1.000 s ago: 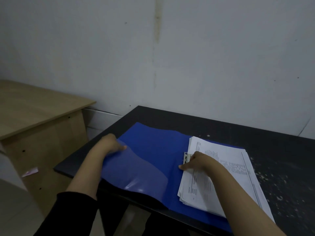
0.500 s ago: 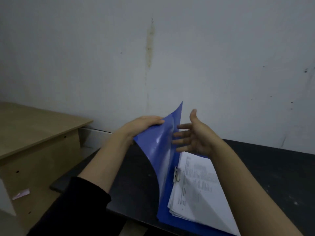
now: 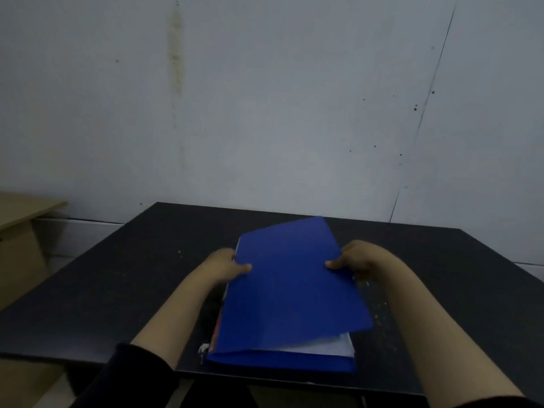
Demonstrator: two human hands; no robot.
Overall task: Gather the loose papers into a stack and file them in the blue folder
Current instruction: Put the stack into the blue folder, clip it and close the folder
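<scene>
The folder's cover, raised on edge half a second ago, has swung down over the papers, and both hands have moved to its sides. The blue folder (image 3: 290, 293) lies on the black table (image 3: 117, 284), its long axis running away from the person, near end at the table's front edge. The left hand (image 3: 225, 265) pinches the left edge, thumb on top; the right hand (image 3: 354, 260) pinches the right edge likewise. Between the two grips the cover sits askew, its near right corner lifted, and the papers (image 3: 329, 347) show white beneath it, nearer the right hand. Squaring the cover seems next.
</scene>
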